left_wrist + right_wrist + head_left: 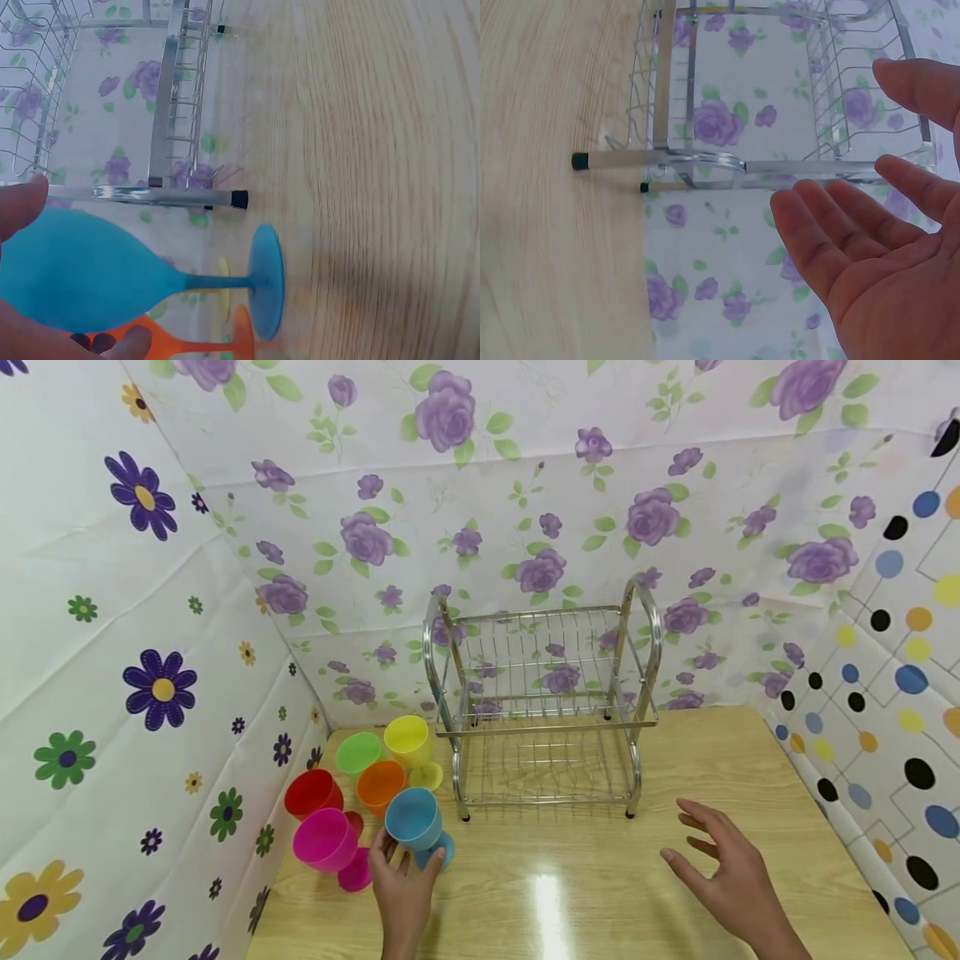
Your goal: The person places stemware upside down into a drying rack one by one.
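A light blue plastic goblet (414, 818) is between the thumb and fingers of my left hand (403, 893), which grips its bowl from both sides. In the left wrist view the blue goblet (90, 270) shows its thin stem and round foot; whether that foot touches the table I cannot tell. Close around it stand an orange goblet (381, 787), a pink goblet (326, 841), a red goblet (312, 793), a green goblet (358, 754) and a yellow goblet (408, 740). My right hand (723, 877) hovers over the table's right side, fingers spread and holding nothing.
A two-tier metal wire dish rack (543, 727) stands at the back middle of the wooden table (600, 893), on black-tipped feet. Flowered cloth (495, 485) hangs behind, with more patterned cloth along the left and right sides.
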The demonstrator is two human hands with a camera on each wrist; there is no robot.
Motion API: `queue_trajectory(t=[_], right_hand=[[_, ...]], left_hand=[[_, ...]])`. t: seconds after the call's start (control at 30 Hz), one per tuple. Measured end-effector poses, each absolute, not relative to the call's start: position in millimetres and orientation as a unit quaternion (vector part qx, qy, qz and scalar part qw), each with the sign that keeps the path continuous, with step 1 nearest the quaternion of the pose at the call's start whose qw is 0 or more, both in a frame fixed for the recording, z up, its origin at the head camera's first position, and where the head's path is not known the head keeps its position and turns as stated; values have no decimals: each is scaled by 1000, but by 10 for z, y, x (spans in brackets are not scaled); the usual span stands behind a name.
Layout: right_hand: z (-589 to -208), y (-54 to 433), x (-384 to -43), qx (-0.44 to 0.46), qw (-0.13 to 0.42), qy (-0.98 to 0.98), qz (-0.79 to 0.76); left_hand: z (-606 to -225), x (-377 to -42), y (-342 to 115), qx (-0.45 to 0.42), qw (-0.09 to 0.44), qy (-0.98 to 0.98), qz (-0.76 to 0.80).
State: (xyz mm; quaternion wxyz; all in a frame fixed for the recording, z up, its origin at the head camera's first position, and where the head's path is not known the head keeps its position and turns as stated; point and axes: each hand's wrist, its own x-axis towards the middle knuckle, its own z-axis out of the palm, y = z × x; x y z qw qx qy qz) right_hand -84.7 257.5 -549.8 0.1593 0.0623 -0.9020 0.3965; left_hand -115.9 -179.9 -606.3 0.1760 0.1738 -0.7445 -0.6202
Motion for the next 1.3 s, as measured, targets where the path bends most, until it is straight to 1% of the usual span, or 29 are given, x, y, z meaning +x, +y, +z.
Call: queue_trajectory(t=[0.27,0.53,0.87,1.07,1.3], right_hand=[[-5584,2457,-861,67,128,-880,453],[-5583,2360,-846,81,128,-862,484],[-5543,2332,-859,96,129,-859,486],[-5504,2328,-882,106,123,-850,501],[-5475,2287,-915,113,119,-843,512]], left_hand=[[-6105,-1249,-1815,190,177,-718,-646],[-6178,-1314,-1853,168,188,-690,-678],[-6163,-1281,-1888,169,187,-678,-690],[-6082,-1227,-1892,166,180,-689,-682],[-5882,-1070,-1813,132,159,-723,-659]])
